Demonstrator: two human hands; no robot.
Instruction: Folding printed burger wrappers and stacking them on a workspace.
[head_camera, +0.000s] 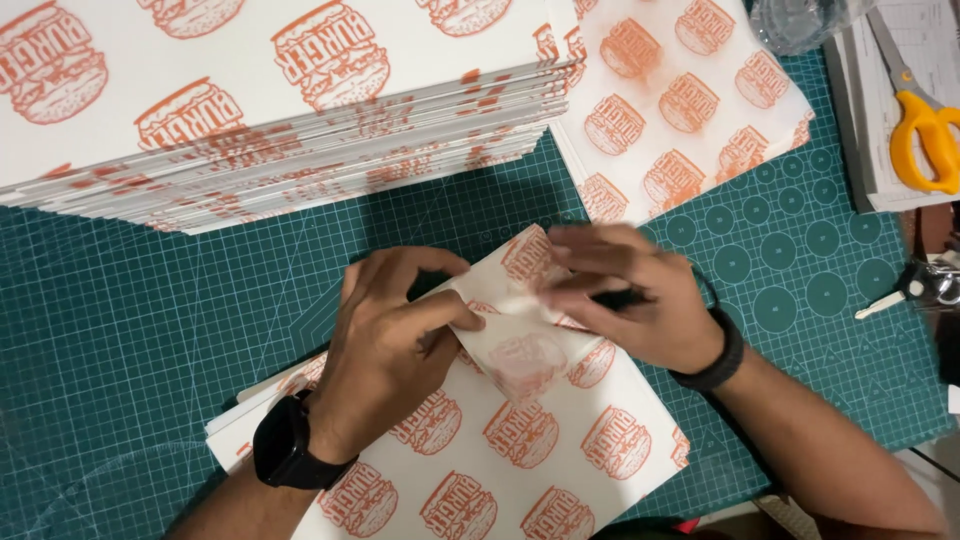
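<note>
- The left hand (390, 345) pinches a folded corner of the printed wrapper sheet (520, 350), fingers closed on the paper.
- The right hand (630, 295) presses flat on the same fold, fingers extended and blurred.
- The sheet lies under both hands on a small pile of wrapper sheets (520, 470).
- Beyond the fingers stands a tall stack of sheets (300, 130) on the green cutting mat (120, 330).
- Yellow-handled scissors (925, 130) lie well apart from the right fingers.
</note>
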